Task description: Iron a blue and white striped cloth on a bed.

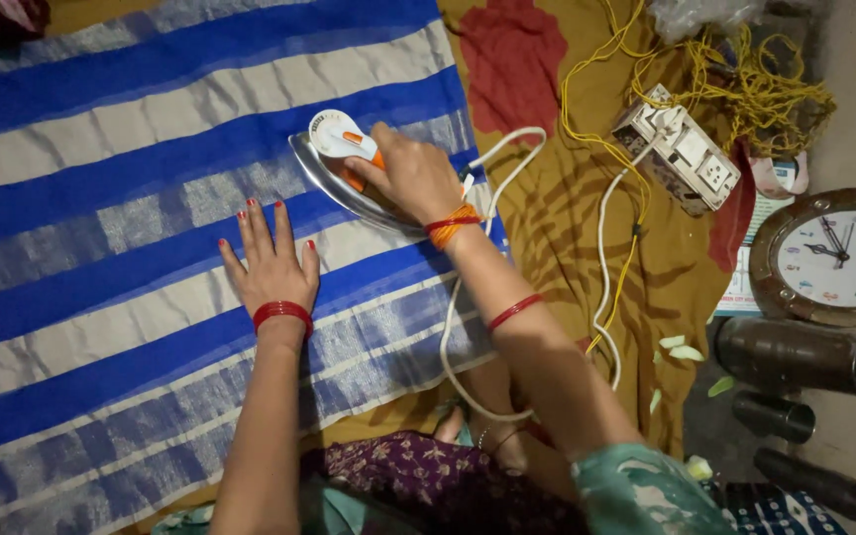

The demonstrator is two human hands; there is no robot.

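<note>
A blue and white striped cloth [101, 198] lies spread flat over a mustard sheet [547, 208]. My right hand [410, 173] grips the orange handle of a white and silver electric iron [334, 159], which rests on the cloth near its right edge. My left hand [271, 263] lies flat on the cloth, fingers spread, just below and left of the iron. The iron's white cord [601, 248] runs right to a white switch and socket box [681, 154].
A tangle of yellow wire [755, 89] lies at the top right. A round brown wall clock [834, 256] rests at the right edge, with dark metal cups [795, 357] below it. My knees and purple patterned clothing [418, 481] are at the bottom.
</note>
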